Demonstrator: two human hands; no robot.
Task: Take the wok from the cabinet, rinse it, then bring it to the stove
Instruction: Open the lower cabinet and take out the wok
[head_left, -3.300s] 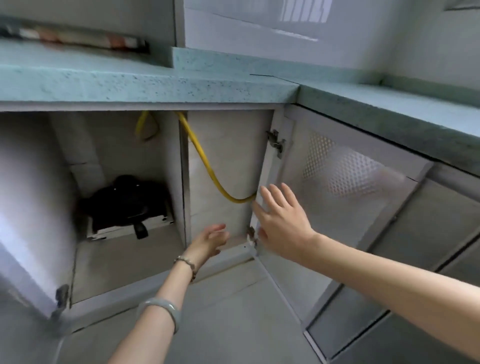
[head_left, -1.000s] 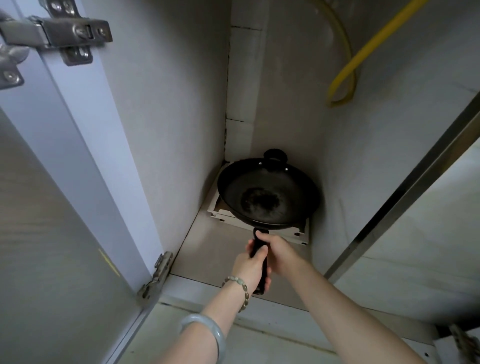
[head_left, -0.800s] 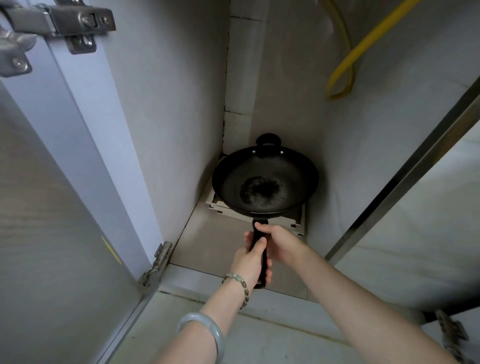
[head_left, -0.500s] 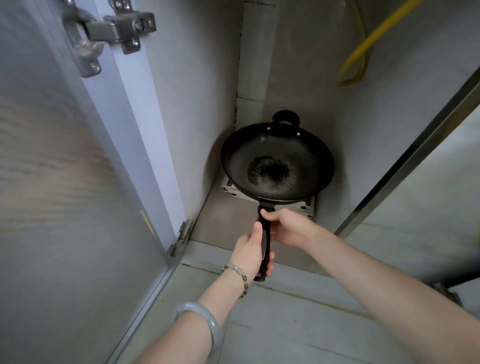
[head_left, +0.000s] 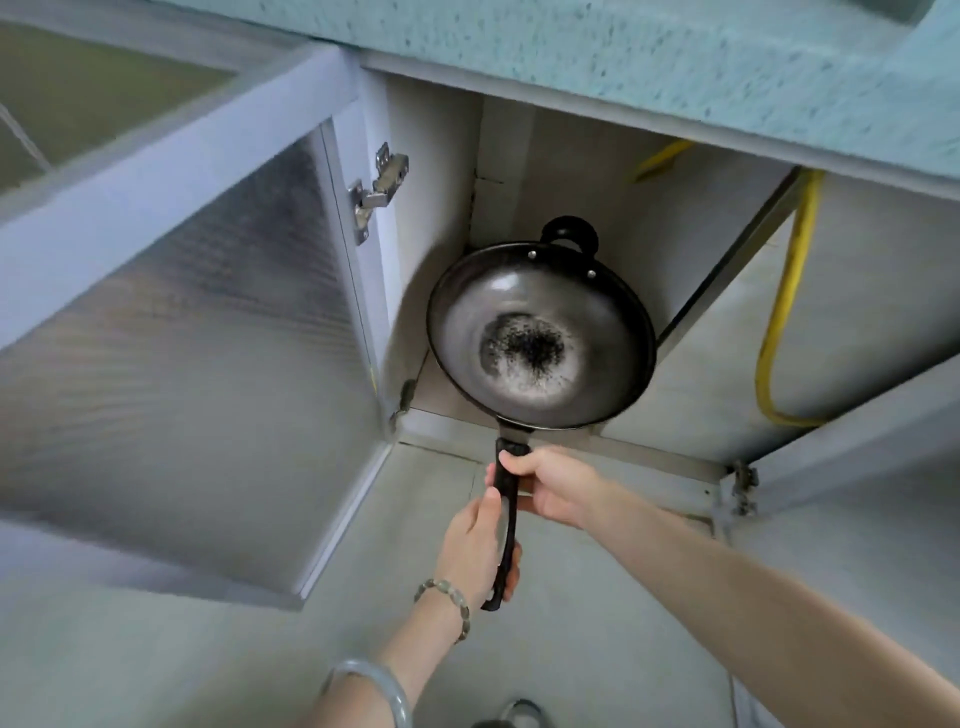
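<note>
the wok (head_left: 540, 338) hangs in the air just in front of the open cabinet (head_left: 519, 171), its bowl on the far side of both hands and its long black handle (head_left: 506, 514) running straight back toward the person. so the long axis goes near to far, with the small loop handle at the far rim pointing into the cabinet. the bowl looks about level, a dark burnt patch showing in its middle.

the right hand (head_left: 553, 486) is the nearer one to the bowl, fingers wrapped closed round the handle just below the rim. the left hand (head_left: 480, 540) is curled shut round the near end of the handle, thumb lying along it. the two hands sit one behind the other, nearly touching.

the open door (head_left: 197, 332) stands on the left and a yellow hose (head_left: 784, 312) hangs inside on the right, well apart from the wok. i'd judge the bowl is about clear of the opening, so rinsing comes next.
</note>
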